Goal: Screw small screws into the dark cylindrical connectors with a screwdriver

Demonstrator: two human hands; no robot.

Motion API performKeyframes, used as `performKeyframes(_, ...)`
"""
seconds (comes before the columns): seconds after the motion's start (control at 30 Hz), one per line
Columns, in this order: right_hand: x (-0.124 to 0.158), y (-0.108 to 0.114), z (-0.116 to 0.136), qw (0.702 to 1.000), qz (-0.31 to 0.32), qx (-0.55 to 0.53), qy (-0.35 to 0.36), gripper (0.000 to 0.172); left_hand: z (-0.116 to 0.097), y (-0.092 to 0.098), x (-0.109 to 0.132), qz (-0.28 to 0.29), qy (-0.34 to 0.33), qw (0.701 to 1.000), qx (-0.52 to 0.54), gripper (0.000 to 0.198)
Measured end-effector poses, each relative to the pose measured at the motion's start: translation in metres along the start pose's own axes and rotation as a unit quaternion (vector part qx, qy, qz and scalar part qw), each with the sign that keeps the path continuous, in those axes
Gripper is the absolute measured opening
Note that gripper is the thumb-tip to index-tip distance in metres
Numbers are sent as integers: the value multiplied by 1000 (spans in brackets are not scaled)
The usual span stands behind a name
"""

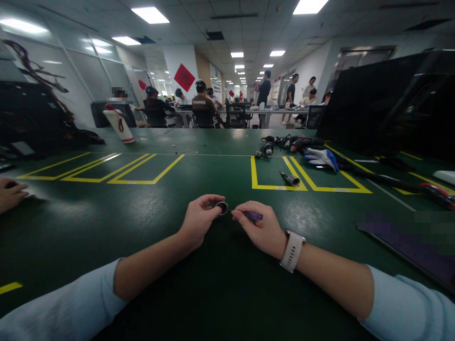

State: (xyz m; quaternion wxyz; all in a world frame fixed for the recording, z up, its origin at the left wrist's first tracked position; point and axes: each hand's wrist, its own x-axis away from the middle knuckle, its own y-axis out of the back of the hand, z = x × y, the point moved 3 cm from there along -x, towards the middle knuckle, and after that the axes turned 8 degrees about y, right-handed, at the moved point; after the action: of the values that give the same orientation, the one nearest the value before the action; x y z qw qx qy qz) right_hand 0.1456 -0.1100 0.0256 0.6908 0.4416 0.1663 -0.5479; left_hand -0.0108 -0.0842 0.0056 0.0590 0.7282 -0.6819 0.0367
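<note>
My left hand [199,217] pinches a small metal ring [222,207] between thumb and fingers, just above the green table [142,222]. My right hand [261,228], with a white watch on its wrist, grips a small purple-handled screwdriver [253,216]. The thin tip of the screwdriver points left and touches the ring. Both hands rest near the table's middle, close to me.
A metal bit [290,178] lies in a yellow-taped box. Behind it are power tools [284,142] and a white-and-blue glove [322,157]. A black case [384,104] stands at right, a tablet [408,237] near right. Another person's hand [10,193] rests at far left. A white bottle [119,124] stands at back left.
</note>
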Motion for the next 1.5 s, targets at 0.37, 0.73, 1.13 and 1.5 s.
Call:
performKeyframes(0.37,0,1,1,1000,-14,-11,5,12,-1,-2,3,25,34,997,68,25)
performKeyframes(0.73,1,-1,-1,1000,0,-5,19,11,-4,-4,4,15,30,999,41,25)
performKeyframes(1.13,1,0,2,1000,0,8,23,12,-2,-3,2,4,22,999,28,24)
performKeyframes(1.5,1,1,3,1000,-4,3,26,11,0,-2,0,15,17,999,28,27)
